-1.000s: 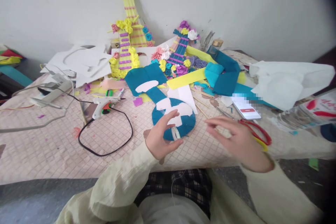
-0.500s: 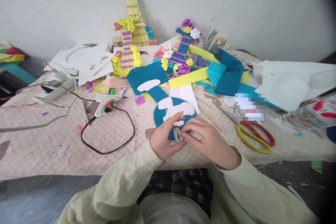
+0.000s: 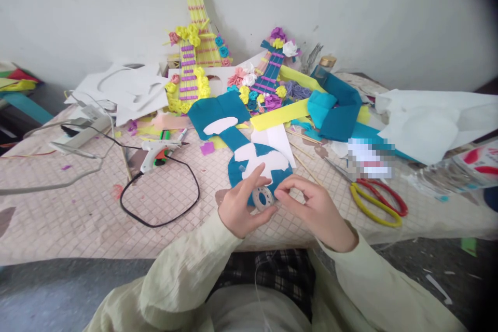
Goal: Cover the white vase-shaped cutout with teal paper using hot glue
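Observation:
My left hand [image 3: 244, 206] holds a small white spool [image 3: 263, 198] by its rim between thumb and fingers, its flat face with a ring of holes turned up toward me. Just right of the spool, my right hand [image 3: 307, 206] is closed in a pinch; anything between its fingertips is too small to make out. A thin clear thread [image 3: 257, 280] hangs over my lap. Beneath and beyond the hands lies a teal guitar-shaped cutout [image 3: 237, 140] with white paper patches on it, its round body partly hidden by my left hand.
A white glue gun [image 3: 150, 155] with a looping black cord lies to the left, near a power strip [image 3: 80, 132]. Scissors [image 3: 375, 202] with red and yellow handles and a plastic bottle [image 3: 459, 166] lie to the right. Decorated paper guitars [image 3: 189, 72] lean on the wall behind.
The spool has turned so its face shows more fully. My right hand has drawn slightly right, away from it, while my left hand keeps hold.

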Demonstrator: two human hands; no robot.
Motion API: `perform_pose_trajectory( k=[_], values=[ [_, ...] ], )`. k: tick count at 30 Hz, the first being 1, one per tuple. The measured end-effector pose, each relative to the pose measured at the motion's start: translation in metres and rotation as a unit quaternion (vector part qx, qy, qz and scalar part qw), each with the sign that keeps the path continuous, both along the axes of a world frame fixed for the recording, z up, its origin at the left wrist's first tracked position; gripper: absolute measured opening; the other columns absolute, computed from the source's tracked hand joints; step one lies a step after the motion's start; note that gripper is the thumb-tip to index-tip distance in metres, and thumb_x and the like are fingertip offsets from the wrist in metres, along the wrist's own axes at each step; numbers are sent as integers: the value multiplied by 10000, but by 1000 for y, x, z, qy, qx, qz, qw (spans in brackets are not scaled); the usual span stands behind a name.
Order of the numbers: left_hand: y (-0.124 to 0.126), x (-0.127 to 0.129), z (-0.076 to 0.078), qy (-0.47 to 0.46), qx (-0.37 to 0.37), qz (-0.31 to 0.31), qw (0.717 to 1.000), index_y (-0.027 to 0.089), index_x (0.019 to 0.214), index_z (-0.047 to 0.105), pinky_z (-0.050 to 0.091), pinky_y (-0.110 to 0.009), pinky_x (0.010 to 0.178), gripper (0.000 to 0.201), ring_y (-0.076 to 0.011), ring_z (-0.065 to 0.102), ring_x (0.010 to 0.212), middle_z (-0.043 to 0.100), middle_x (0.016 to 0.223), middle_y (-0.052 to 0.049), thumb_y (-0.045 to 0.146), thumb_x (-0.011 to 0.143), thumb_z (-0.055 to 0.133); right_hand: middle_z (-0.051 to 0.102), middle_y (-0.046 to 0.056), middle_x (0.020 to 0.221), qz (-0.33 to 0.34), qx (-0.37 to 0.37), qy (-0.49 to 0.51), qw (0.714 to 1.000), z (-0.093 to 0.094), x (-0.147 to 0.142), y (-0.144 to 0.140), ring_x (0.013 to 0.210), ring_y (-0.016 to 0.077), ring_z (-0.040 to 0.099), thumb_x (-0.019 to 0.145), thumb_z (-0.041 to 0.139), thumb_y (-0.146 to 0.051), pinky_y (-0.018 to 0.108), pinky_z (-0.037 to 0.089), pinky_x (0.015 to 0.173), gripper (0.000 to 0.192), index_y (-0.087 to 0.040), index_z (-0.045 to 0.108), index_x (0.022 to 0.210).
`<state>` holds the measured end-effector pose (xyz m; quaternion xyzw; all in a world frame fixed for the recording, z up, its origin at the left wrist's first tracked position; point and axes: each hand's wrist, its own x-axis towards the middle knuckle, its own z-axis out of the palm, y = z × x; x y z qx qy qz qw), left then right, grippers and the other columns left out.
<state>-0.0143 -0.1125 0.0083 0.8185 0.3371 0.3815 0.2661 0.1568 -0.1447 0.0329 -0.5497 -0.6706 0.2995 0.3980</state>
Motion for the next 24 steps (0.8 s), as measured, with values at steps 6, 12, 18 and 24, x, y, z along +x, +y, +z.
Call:
perform_pose_trajectory(
  k=[6, 12, 18, 24],
  values=[
    [-2, 1, 4, -24, 54, -18, 998, 211, 1352, 235, 527, -286, 815, 752, -192, 592, 997, 626, 1064, -79, 241, 718, 639, 618, 25, 747, -30, -24, 27, 999, 5, -4, 1, 753, 143, 565, 748, 572, -284, 286, 448, 729, 129, -178, 614, 687],
    [-2, 1, 5, -36, 69, -19, 997, 211, 1342, 253, 496, -304, 874, 723, -180, 591, 1000, 617, 1083, -82, 211, 724, 627, 626, 23, 732, -54, -34, 26, 998, 2, -6, 2, 690, 129, 556, 712, 616, -298, 263, 448, 652, 125, -175, 643, 713],
    [-3, 1, 3, -50, 40, -11, 998, 221, 1332, 272, 496, -329, 873, 709, -205, 579, 1030, 582, 1152, -96, 204, 719, 625, 616, 35, 774, -46, -65, 61, 995, 0, 1, 0, 710, 129, 533, 738, 589, -408, 270, 447, 675, 280, -172, 644, 879],
    [1, 3, -6, -63, 74, -33, 995, 222, 1315, 318, 486, -365, 899, 662, -232, 539, 1092, 540, 1204, -121, 202, 728, 625, 552, 14, 752, 84, -143, 116, 979, -13, 4, -7, 720, 115, 493, 720, 615, -376, 261, 429, 695, 259, -160, 629, 862]
  ],
)
